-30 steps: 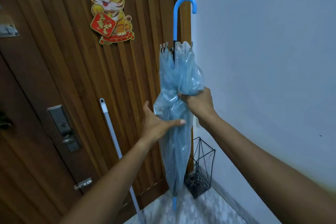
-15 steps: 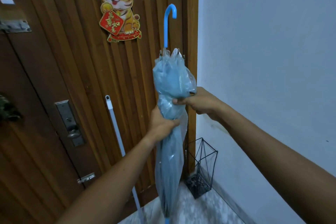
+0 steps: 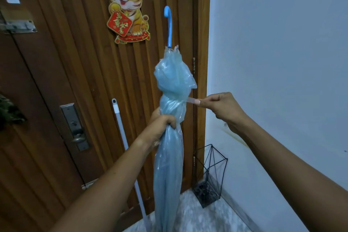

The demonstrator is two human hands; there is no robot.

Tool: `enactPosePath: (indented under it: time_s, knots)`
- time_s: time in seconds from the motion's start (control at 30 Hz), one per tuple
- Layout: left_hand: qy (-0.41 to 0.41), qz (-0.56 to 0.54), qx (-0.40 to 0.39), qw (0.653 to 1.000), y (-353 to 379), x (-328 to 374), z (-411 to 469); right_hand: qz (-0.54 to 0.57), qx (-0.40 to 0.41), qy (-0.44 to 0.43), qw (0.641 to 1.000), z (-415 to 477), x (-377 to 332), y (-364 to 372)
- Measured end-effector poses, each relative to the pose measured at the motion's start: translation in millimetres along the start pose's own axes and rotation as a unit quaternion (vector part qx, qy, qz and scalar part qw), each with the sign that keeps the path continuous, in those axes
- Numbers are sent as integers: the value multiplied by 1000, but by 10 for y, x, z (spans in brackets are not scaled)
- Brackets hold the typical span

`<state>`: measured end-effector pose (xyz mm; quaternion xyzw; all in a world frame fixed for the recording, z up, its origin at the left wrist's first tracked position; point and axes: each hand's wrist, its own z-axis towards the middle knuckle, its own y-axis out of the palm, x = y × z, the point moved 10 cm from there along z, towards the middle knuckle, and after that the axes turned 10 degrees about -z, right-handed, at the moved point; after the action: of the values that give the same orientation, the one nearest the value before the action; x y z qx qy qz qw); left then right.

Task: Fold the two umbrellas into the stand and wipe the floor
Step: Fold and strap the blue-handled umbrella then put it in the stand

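Left hand (image 3: 163, 125) grips the blue umbrella (image 3: 170, 137) upright at its gathered middle, while the right hand (image 3: 219, 106) pinches its strap (image 3: 192, 100) pulled sideways, the wire stand (image 3: 211, 175) standing nearby on the floor (image 3: 197, 218).

Background only, all placed off the slatted brown wood door (image 3: 75, 62):
- tiger sticker (image 3: 128, 5) with a red diamond sign, upper middle of door
- small pale label (image 3: 12, 0) at upper left, metal bolt latch (image 3: 18, 26) just below it
- steel lock plate (image 3: 75, 126) at mid-left, lever handle (image 3: 78, 139) at its lower end
- metal bracket (image 3: 90, 184) low on door
- dark green item (image 3: 9, 115) at door's left edge, blurred, can't ID
- wood frame (image 3: 202, 43) on door's right edge, two brass hinges (image 3: 194, 66)
- white wall (image 3: 282, 43) right of frame, yellowish streak (image 3: 235, 135) on it, grey skirting (image 3: 239, 211) at bottom
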<state>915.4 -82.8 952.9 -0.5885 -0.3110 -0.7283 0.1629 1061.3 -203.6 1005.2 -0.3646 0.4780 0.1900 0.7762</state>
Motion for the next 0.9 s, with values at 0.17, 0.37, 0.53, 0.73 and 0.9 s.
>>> enactPosePath:
  time_s: [0.17, 0.37, 0.53, 0.73, 0.9]
  knots:
    - [-126, -62, -108, 984, 303, -193, -105, 42, -98, 17, 994, -16, 72, 240]
    - [-162, -98, -224, 956, 537, -155, -158, 151, -201, -8, 968, -49, -19, 482]
    - [-62, -25, -149, 987, 365, -15, -67, 120, -13, 7, 993, 70, 73, 225]
    - [39, 120, -31, 992, 269, -141, 31, 47, -39, 12, 998, 71, 70, 454]
    - [58, 138, 92, 984, -16, -129, 61, -50, -90, 57, 993, 26, 29, 439]
